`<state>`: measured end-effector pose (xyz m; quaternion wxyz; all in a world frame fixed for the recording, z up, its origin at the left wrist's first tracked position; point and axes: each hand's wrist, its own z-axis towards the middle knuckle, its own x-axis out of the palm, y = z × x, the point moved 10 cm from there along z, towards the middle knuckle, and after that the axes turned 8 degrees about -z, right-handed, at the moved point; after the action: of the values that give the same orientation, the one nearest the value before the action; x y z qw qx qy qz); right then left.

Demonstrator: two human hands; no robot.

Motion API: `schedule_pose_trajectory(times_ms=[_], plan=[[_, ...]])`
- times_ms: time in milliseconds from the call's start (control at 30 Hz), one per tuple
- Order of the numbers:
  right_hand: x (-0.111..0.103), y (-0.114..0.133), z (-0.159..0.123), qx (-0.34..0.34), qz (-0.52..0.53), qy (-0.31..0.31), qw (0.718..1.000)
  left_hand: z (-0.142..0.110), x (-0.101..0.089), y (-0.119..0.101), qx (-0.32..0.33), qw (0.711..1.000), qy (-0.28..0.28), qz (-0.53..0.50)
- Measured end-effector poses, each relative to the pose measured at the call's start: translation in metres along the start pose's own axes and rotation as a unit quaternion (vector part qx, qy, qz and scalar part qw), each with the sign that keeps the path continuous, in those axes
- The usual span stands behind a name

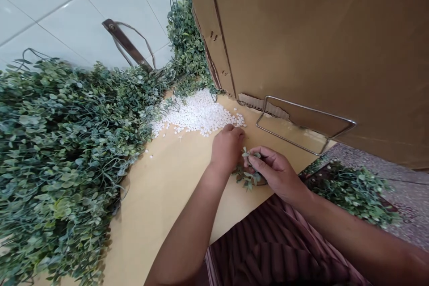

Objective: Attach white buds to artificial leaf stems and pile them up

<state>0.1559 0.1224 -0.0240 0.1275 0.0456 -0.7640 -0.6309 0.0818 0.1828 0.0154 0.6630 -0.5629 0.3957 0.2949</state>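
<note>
My right hand pinches a small sprig of artificial green leaves between thumb and fingers, low over the tan sheet. Close beside it is my left hand, its fingers curled in and turned away from view. Whatever those fingers hold, if anything, is hidden. Just beyond the left hand lies a spread pile of small white plastic pieces. The tan work surface is under both hands.
A large heap of artificial foliage covers the left side. Behind stands a cardboard box, with a bent metal wire frame against it. More foliage lies at the right by the speckled floor. A dark strap-like piece pokes up near the tiled wall.
</note>
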Motion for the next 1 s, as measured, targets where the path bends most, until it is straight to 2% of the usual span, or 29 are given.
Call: schedule_pose_trajectory(times_ms=[167,233,300,400,500,600,667,800,1000], plan=[[0.0,0.001,0.001,0.003,-0.016,0.002,1.0,-0.015,-0.024,0.03,-0.038,0.996,-0.076,-0.019],[0.001,0.002,0.002,0.001,-0.027,-0.001,1.0,-0.023,-0.033,0.046,-0.057,0.988,-0.111,-0.088],[0.002,0.004,0.004,-0.011,-0.049,-0.005,0.999,-0.031,-0.039,0.062,-0.092,0.965,-0.142,-0.199],[0.006,0.011,0.005,-0.047,-0.1,-0.01,0.994,-0.049,-0.038,0.078,-0.166,0.893,-0.16,-0.387],[0.011,0.017,0.004,-0.084,-0.15,-0.016,0.985,-0.069,-0.028,0.071,-0.203,0.804,-0.148,-0.539],[0.018,0.023,0.001,-0.114,-0.18,-0.014,0.977,-0.088,-0.012,0.061,-0.221,0.727,-0.134,-0.637],[0.023,0.025,0.0,-0.128,-0.193,-0.008,0.973,-0.098,-0.003,0.061,-0.231,0.694,-0.14,-0.667],[0.025,0.026,0.0,-0.132,-0.208,-0.01,0.969,-0.107,0.005,0.069,-0.242,0.676,-0.167,-0.676],[0.025,0.029,0.0,-0.141,-0.226,-0.022,0.963,-0.104,0.011,0.066,-0.232,0.692,-0.148,-0.667]])
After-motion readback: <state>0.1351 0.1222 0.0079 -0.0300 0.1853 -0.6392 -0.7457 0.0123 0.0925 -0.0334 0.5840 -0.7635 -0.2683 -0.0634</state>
